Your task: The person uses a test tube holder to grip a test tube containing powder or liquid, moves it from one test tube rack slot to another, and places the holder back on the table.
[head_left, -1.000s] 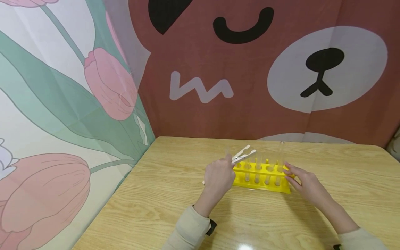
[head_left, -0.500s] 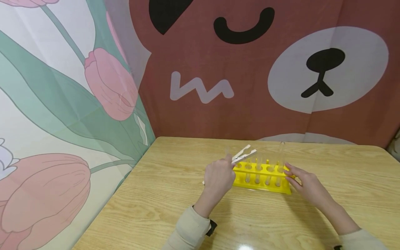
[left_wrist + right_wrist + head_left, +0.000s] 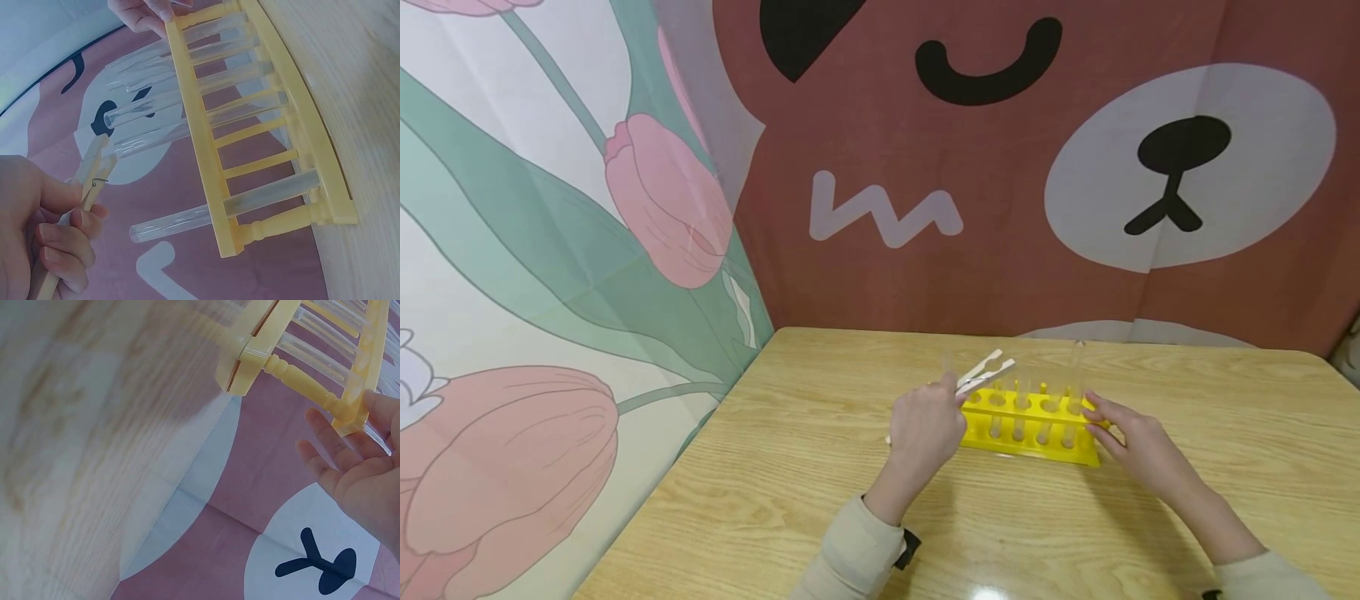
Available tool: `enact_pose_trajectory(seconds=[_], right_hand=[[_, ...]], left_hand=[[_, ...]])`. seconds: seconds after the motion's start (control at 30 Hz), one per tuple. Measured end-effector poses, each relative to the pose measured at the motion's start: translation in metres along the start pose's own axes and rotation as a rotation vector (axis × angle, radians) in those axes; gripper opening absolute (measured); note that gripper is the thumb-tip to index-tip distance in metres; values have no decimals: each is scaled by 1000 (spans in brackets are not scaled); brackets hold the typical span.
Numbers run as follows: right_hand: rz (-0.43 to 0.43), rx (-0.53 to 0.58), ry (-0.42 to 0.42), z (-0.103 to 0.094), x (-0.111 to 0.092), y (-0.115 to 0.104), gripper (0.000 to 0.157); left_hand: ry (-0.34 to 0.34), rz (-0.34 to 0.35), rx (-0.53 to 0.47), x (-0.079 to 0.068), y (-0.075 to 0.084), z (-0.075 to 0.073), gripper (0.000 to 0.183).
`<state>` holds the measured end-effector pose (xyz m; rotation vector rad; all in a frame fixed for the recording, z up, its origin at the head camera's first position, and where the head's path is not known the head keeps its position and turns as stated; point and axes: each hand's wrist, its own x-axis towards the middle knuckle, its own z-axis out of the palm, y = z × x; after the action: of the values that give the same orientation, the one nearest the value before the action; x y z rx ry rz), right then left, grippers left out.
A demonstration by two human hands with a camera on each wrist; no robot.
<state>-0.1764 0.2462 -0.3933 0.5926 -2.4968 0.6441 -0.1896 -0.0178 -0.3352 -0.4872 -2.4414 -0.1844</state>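
A yellow test tube rack stands upright on the table with several clear test tubes in it. My left hand grips a wooden test tube holder in front of the rack's left end. The holder's prongs point up and away from the hand, with a gap between their tips and no tube in them. At the rack's right end, my right hand pinches the corner of the top bar, as the right wrist view shows. One tube stands apart from the others, near the left end.
The wooden table extends around the rack on all sides. Behind it hangs a cloth with a brown bear print. A tulip-printed cloth hangs along the left edge.
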Motion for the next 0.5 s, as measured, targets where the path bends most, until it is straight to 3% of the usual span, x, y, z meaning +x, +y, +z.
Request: enact_pose_trajectory(seconds=[0.5], right_hand=[[3, 7, 0, -1, 1, 0, 37]], left_hand=[[-21, -6, -13, -1, 1, 0, 19]])
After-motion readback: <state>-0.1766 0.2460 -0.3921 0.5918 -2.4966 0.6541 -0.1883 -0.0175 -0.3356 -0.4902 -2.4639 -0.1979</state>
